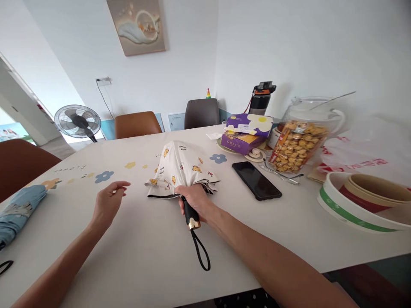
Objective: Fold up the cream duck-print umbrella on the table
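A white umbrella with small yellow cartoon prints lies on the table, its canopy loosely folded and pointing away from me. My right hand is closed round it where the canopy meets the black handle. A gold band and a black wrist loop show at the handle's near end. To the left of the umbrella, my left hand hovers over the table with fingers partly curled and apart, holding nothing. A folded blue umbrella lies at the table's left edge.
On the right of the white table are a black phone, glasses, a purple box, a snack-filled jug, a dark bottle, bowls and a plastic bag. Chairs and a fan stand beyond.
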Demonstrator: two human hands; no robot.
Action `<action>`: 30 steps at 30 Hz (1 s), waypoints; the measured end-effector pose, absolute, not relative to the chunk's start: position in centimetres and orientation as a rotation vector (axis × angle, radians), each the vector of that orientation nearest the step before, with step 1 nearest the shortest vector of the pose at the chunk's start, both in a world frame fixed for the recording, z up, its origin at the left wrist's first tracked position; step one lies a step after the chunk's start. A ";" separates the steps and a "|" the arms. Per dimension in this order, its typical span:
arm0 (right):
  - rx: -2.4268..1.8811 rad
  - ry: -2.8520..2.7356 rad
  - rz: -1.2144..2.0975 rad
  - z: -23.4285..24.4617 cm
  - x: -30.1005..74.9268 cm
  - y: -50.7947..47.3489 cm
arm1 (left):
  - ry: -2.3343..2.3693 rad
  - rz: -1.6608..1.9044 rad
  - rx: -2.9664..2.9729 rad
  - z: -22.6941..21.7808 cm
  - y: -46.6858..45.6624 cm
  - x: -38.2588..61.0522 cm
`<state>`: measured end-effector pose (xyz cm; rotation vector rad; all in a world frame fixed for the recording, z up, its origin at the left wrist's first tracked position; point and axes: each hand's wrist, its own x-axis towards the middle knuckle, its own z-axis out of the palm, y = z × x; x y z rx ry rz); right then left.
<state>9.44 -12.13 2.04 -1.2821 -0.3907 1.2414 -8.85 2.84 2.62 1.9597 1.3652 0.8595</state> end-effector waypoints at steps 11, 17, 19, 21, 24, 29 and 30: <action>-1.428 -0.444 1.114 2.5 10.0 -12.1 | 0.834 0.854 1.845 5.3 -1.2 0.7; -1.488 -0.569 1.132 2.4 9.3 -12.2 | 0.721 0.838 1.729 5.2 -0.7 4.2; -1.490 -0.584 1.178 2.4 8.9 -12.3 | 0.723 0.855 1.599 5.0 -0.5 4.5; -1.477 -0.588 1.222 2.4 8.7 -12.4 | 0.707 0.851 1.485 5.0 -0.4 4.6; -1.444 -0.615 1.283 2.8 8.6 -12.7 | 0.688 0.823 1.359 5.5 -0.6 4.3; -1.300 -0.702 1.399 4.0 8.7 -13.5 | 0.634 0.731 1.061 6.7 -0.7 3.6; -1.272 -0.725 1.418 4.1 8.8 -13.6 | 0.617 0.696 0.991 6.9 -0.6 3.5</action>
